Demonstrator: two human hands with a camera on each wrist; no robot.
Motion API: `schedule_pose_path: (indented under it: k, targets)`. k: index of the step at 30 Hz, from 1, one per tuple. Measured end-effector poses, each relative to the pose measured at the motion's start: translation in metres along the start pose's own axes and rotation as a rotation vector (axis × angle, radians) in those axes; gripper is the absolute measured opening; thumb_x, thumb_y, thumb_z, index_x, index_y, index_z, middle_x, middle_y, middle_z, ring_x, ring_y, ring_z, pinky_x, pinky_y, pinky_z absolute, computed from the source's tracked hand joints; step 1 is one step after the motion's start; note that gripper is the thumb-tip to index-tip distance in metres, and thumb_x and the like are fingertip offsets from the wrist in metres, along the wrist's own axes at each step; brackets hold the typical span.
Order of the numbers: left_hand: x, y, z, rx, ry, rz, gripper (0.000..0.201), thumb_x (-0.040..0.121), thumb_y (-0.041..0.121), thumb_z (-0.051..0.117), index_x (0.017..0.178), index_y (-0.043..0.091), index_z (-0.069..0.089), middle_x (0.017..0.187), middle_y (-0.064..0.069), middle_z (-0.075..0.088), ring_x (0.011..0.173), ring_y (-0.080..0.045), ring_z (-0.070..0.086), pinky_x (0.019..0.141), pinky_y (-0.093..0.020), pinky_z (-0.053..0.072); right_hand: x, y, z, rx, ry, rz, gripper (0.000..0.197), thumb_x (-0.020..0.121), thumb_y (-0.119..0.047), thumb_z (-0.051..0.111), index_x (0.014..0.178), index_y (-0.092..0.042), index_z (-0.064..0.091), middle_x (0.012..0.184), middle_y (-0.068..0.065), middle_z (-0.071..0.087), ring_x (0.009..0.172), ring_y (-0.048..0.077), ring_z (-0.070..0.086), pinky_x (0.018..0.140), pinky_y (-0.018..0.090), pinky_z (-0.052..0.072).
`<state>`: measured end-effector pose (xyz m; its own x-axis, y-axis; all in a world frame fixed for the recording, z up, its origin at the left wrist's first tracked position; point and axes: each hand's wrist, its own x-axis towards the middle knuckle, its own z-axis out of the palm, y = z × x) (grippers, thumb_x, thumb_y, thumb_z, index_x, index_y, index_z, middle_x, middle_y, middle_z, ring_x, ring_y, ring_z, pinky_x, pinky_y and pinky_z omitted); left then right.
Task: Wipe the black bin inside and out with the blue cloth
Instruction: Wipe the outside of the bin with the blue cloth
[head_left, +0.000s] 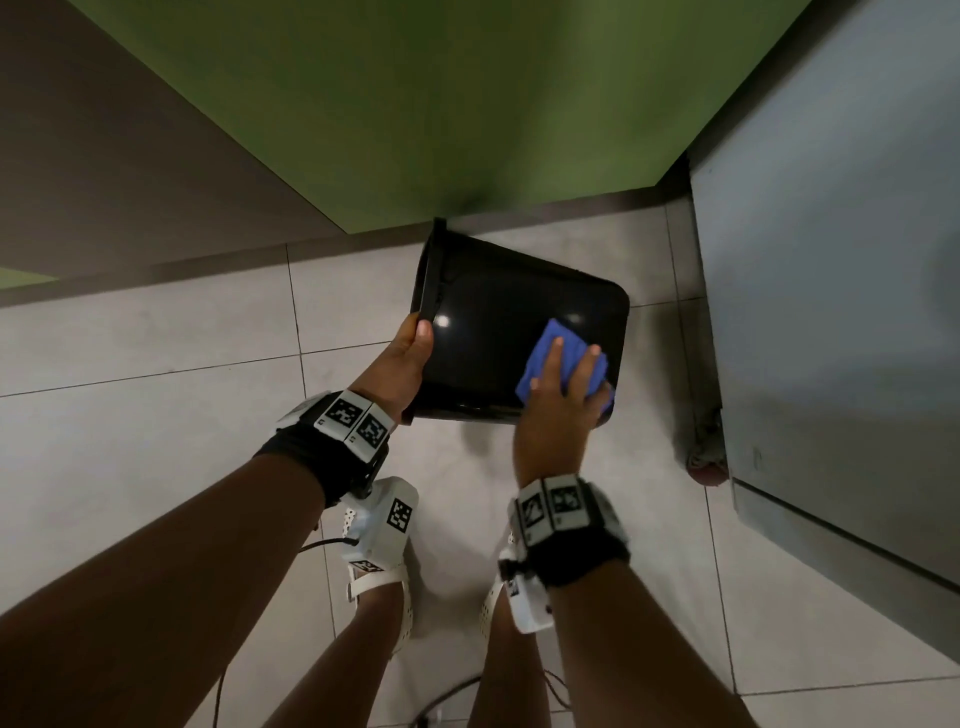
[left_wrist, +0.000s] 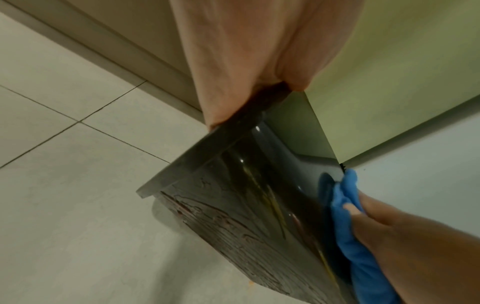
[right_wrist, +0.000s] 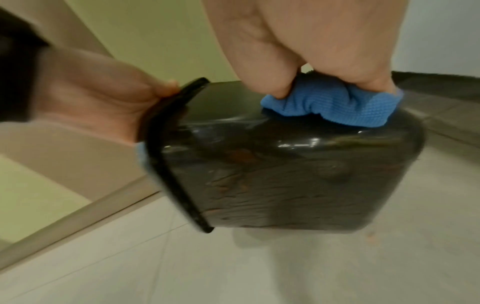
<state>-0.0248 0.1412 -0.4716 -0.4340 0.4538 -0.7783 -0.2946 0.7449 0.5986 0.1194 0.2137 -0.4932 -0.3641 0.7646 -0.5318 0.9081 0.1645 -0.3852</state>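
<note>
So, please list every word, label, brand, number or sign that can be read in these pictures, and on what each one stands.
No readable words, brands or numbers in any view.
Wrist bands: black-and-white square code patterns and tiny marks, too small to read.
Black bin: no label on the sides shown.
Blue cloth: no tag or print in view.

Pale tiled floor (head_left: 156, 338) with dark grout lines spreads under both hands. Beyond them a green cabinet (head_left: 415, 104) stands on it. Right of the right hand (head_left: 558, 400) stands a grey unit (head_left: 831, 260), a bundled rag (head_left: 706, 447) at its foot. Nearer than the left hand (head_left: 400, 364), a dark cable (head_left: 441, 696) lies by the person's legs.
</note>
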Motion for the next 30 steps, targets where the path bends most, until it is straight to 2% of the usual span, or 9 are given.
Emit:
schedule_pose_path:
  k: [2,4,6,9,11,18,23,26,30]
  targets:
    - [-0.002,-0.001,0.001,0.021,0.005,-0.006,0.06,0.086,0.063,0.019,0.132,0.029,0.034,0.123,-0.016,0.056,0.098,-0.041,0.057,0.045,-0.024,0.041,-0.014,-0.015,0.01,-0.053,-0.039,-0.07,0.067,0.095,-0.016,0.045,0.149,-0.025,0.007,0.157,0.014,-0.007,0.142,0.045,-0.002,0.112,0.052,0.009]
    - [-0.006,0.001,0.004,0.004,0.001,-0.013,0.064,0.082,0.066,0.021,0.13,0.027,0.035,0.12,-0.021,0.057,0.096,-0.043,0.06,0.054,-0.035,0.048,-0.024,-0.035,0.018,-0.05,-0.033,-0.181,0.06,0.091,-0.019,0.045,0.147,-0.022,0.024,0.156,0.018,0.01,0.139,0.051,0.011,0.107,0.053,0.01]
    - [-0.009,0.003,0.007,-0.006,0.015,0.033,0.051,0.097,0.049,0.018,0.134,0.017,0.033,0.125,-0.026,0.054,0.104,-0.048,0.056,0.071,-0.049,0.052,-0.026,-0.056,0.019,-0.008,-0.012,-0.24,0.052,0.09,-0.027,0.036,0.142,-0.021,0.036,0.152,0.02,0.024,0.133,0.056,0.022,0.104,0.059,0.019]
    - [-0.012,0.01,0.008,-0.01,0.018,0.069,0.042,0.102,0.027,0.016,0.139,0.011,0.027,0.128,-0.024,0.05,0.117,-0.048,0.048,0.07,-0.037,0.049,-0.016,-0.076,0.011,-0.077,-0.129,-0.256,0.058,0.097,-0.03,0.036,0.149,-0.03,0.01,0.158,0.013,-0.007,0.14,0.05,-0.004,0.113,0.058,0.005]
    - [-0.013,0.016,0.008,-0.041,0.018,0.07,0.041,0.102,0.02,0.017,0.141,0.008,0.024,0.129,-0.036,0.045,0.114,-0.056,0.044,0.065,-0.045,0.041,-0.003,-0.079,0.004,-0.104,-0.153,-0.254,0.061,0.098,-0.035,0.033,0.148,-0.033,0.0,0.156,0.011,-0.017,0.14,0.048,-0.01,0.114,0.056,0.0]
    - [-0.018,0.023,0.01,-0.036,0.025,0.117,0.04,0.102,0.016,0.021,0.139,0.001,0.026,0.124,-0.044,0.044,0.089,-0.059,0.047,0.059,-0.047,0.035,0.042,-0.104,-0.025,-0.046,-0.201,-0.111,0.059,0.099,-0.031,0.034,0.147,-0.037,0.001,0.156,0.006,-0.019,0.141,0.045,-0.011,0.116,0.056,0.004]
    - [-0.014,0.028,0.007,-0.01,0.018,0.133,0.041,0.102,0.018,0.02,0.14,0.004,0.026,0.129,-0.039,0.045,0.111,-0.057,0.044,0.066,-0.047,0.039,0.029,-0.103,-0.021,-0.037,-0.17,-0.152,0.06,0.098,-0.032,0.035,0.148,-0.035,0.0,0.157,0.006,-0.018,0.141,0.045,-0.012,0.116,0.056,0.001]
    - [-0.017,0.027,0.006,0.012,-0.001,0.138,0.041,0.102,0.019,0.021,0.14,0.005,0.028,0.131,-0.035,0.045,0.116,-0.056,0.043,0.08,-0.051,0.044,0.013,-0.093,-0.011,-0.054,-0.145,-0.222,0.058,0.098,-0.037,0.031,0.148,-0.033,0.002,0.157,0.008,-0.016,0.141,0.045,-0.01,0.116,0.057,0.004]
    - [-0.023,0.026,0.011,0.03,-0.018,0.133,0.04,0.102,0.017,0.022,0.14,0.006,0.03,0.127,-0.034,0.049,0.114,-0.055,0.044,0.077,-0.051,0.043,0.029,-0.078,-0.01,-0.056,-0.132,-0.202,0.057,0.099,-0.034,0.031,0.147,-0.037,0.001,0.157,0.005,-0.014,0.142,0.043,-0.009,0.115,0.059,0.009]
